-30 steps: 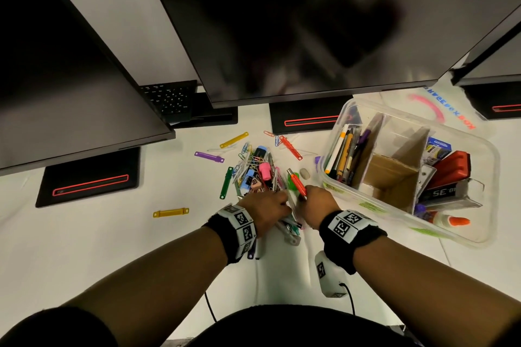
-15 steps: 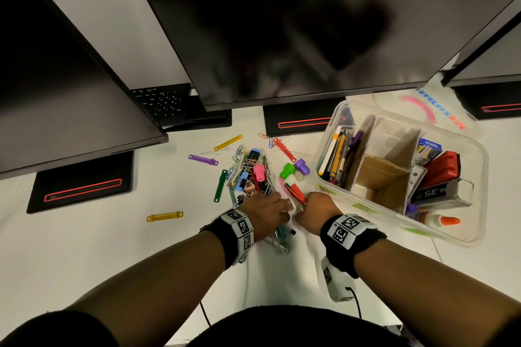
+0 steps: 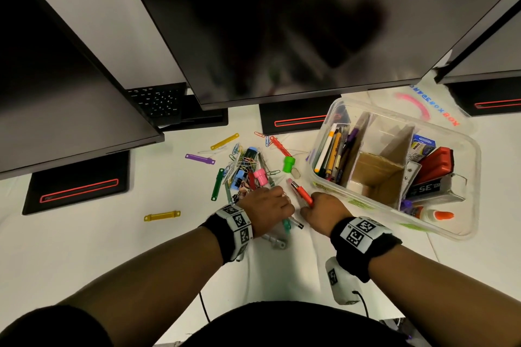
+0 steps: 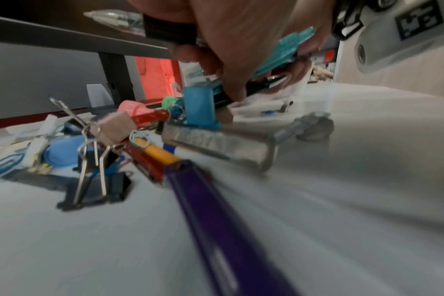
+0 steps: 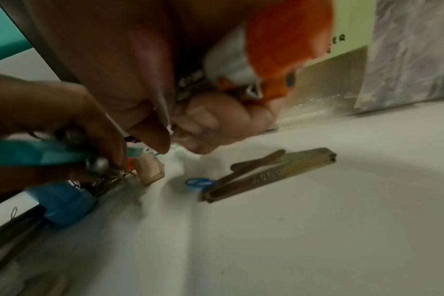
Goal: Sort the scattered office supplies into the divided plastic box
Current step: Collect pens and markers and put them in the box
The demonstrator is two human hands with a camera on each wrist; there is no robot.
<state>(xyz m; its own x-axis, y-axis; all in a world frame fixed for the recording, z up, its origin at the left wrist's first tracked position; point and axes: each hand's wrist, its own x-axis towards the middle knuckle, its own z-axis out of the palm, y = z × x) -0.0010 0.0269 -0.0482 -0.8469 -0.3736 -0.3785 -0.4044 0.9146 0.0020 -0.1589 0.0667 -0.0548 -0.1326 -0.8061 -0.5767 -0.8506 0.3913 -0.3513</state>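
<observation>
A white desk (image 3: 84,248) ran under three dark monitors (image 3: 282,22), and the job sat close to the person's body. Nearest, at six o'clock of the clutter, the left hand (image 3: 267,210) was curled round a bundle of pens (image 4: 274,80), a teal one (image 3: 286,225) poking out toward the wrist, while a strip of staples (image 5: 269,174) lay on the desk just below the hands. Just beside it, at three o'clock, the right hand (image 3: 324,210) was closed on an orange marker (image 3: 303,193) and, it seemed, pinching something small with thumb and forefinger; what exactly could not be told. Beyond the knuckles, at twelve o'clock, lay the pile of supplies (image 3: 248,169): binder clips, paper clips, a pink cap (image 3: 260,176) and a green cap (image 3: 288,164), with coloured fasteners scattered out toward nine and eleven. The divided plastic box (image 3: 468,186) stood at two o'clock, pens already in its left section (image 3: 335,149). To do this step well, the grip on the pens probably needed squaring up so none slid out, then a short carry to that pen section, laying them lengthwise alongside the others rather than dropping them across the cardboard dividers (image 3: 394,146)
</observation>
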